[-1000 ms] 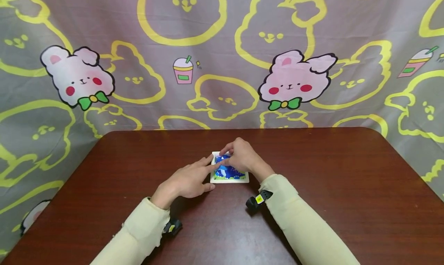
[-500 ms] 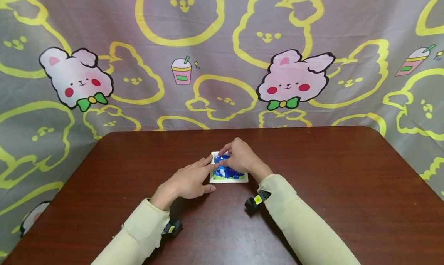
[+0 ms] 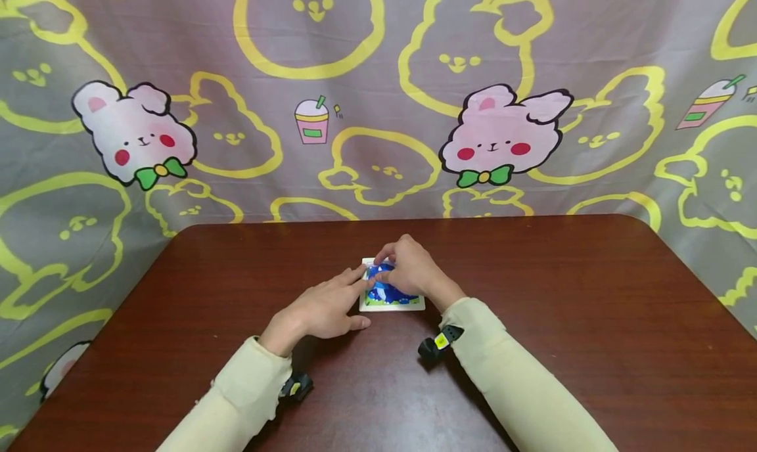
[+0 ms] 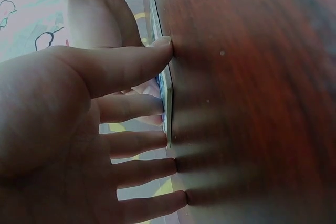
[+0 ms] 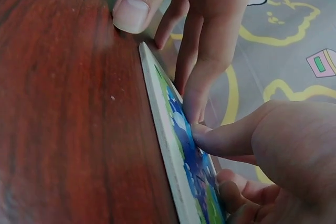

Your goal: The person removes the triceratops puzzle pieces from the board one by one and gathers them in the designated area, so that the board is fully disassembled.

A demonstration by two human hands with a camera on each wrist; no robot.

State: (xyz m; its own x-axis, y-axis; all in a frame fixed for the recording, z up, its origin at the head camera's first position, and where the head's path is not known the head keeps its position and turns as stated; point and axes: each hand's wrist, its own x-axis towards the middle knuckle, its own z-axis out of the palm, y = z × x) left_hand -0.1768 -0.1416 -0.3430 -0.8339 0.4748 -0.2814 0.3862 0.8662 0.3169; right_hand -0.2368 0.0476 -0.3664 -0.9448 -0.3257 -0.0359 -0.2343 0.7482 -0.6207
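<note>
A flat square board (image 3: 393,307) with a white rim lies on the table, bearing a blue dinosaur picture (image 5: 190,145) on green. My left hand (image 3: 322,307) has its fingers stretched and spread at the board's left side. Its index fingertip touches the picture, while the thumb (image 4: 131,64) reaches the near edge and the outer fingertips rest on the table. Over the board's upper right, my right hand (image 3: 414,268) has bent fingers. Its thumb (image 5: 223,139) touches the picture beside the left index fingertip. Whether the right hand pinches a part of the picture is hidden.
The brown wooden table (image 3: 562,320) extends around the board. A grey curtain (image 3: 367,97) with yellow outlines and rabbit heads hangs behind its far edge. Black straps (image 3: 440,342) sit by the cream sleeves (image 3: 508,373).
Both hands stay nearly still on the board. My left thumb has shifted slightly to the right along the near edge.
</note>
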